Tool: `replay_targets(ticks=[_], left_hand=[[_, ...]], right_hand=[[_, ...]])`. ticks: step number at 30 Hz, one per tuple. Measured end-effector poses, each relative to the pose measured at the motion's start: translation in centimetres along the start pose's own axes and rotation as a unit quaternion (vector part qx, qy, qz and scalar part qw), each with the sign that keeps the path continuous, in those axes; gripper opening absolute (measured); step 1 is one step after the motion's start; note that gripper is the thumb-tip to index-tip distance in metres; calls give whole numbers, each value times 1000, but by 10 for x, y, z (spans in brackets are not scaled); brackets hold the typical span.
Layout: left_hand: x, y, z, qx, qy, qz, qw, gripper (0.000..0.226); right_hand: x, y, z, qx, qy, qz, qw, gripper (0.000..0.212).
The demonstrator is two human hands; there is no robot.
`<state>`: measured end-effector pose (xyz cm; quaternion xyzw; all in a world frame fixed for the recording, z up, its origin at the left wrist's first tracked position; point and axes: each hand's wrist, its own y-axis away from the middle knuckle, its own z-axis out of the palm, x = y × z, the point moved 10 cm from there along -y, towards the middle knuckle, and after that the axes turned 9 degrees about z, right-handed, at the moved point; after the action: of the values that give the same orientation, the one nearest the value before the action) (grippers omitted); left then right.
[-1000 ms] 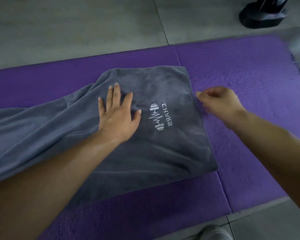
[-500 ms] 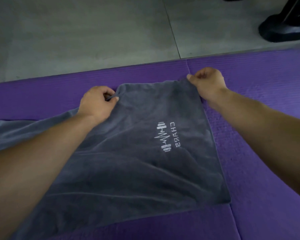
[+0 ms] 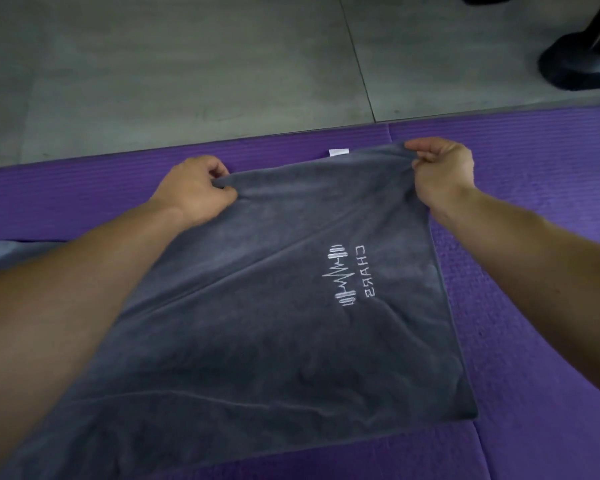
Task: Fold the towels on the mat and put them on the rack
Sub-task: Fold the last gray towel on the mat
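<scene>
Grey towel (image 3: 274, 323) lies spread on the purple mat (image 3: 534, 306). Its near end is flat, and its left part trails off under your left forearm.

It looks like soft, limp, light pile cloth. Expect it to sag and crease wherever unsupported, so take it at the ends of the far edge.

Your left hand (image 3: 194, 192) and right hand (image 3: 440, 171) each pinch that edge, fingers curled on the cloth, which is drawn taut between them.

Half a second ago the hands were closer together and the edge was slacker. A white tag (image 3: 338, 152) now shows behind it. A second ago your left palm lay flat on the towel.
</scene>
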<state>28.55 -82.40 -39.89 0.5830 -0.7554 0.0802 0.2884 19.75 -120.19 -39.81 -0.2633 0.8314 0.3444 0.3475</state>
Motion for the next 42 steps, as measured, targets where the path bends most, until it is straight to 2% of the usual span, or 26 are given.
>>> replay_targets(ticks=[2, 4, 6, 7, 10, 12, 15, 18, 21, 23, 27, 30, 33, 37, 39, 42], left_hand=[[-7, -1, -3, -55, -70, -16, 996, 17], [-13, -1, -9, -74, -104, -21, 992, 17], [-16, -2, -13, -75, -115, -10, 990, 16], [-16, -3, -14, -68, -119, 1, 991, 17], [-17, -8, -22, -45, -119, 16, 992, 30], [-23, -10, -30, -45, -107, 5, 993, 32], [-38, -7, -33, -87, -66, -17, 994, 22], [-58, 5, -30, -112, 78, -54, 989, 14], [-72, 18, -31, -91, 186, -84, 975, 10], [-79, 20, -35, -61, 180, -85, 978, 12], [-88, 12, -50, 52, 133, -79, 987, 20], [-87, 6, -51, 89, 70, -84, 990, 13], [-88, 6, -53, 118, -8, -103, 988, 15], [-97, 9, -51, 63, -116, -120, 984, 41], [-102, 8, -53, 5, -97, -103, 990, 43], [-111, 13, -53, -139, 9, -81, 987, 26]], right_hand=[[-10, 6, 5, 26, 93, -53, 994, 37], [-19, 21, 21, 41, 224, -125, 966, 38], [-34, 50, 48, 30, 264, -226, 937, 35], [-36, 66, 66, -2, 271, -270, 924, 37], [-15, 91, 117, -112, 377, -315, 864, 63], [-4, 92, 126, -123, 438, -327, 829, 78], [-3, 91, 125, -120, 469, -329, 811, 80], [-8, 98, 129, -126, 469, -329, 810, 77], [-25, 88, 120, -112, 378, -296, 870, 71], [-33, 72, 116, -99, 360, -265, 889, 66], [-27, 62, 123, -115, 426, -248, 862, 70], [-24, 63, 116, -97, 431, -249, 862, 70], [-15, 58, 115, -99, 489, -245, 831, 75], [-8, 56, 119, -109, 525, -247, 807, 81], [-9, 55, 119, -121, 535, -234, 802, 83], [-19, 55, 119, -141, 573, -182, 786, 89]])
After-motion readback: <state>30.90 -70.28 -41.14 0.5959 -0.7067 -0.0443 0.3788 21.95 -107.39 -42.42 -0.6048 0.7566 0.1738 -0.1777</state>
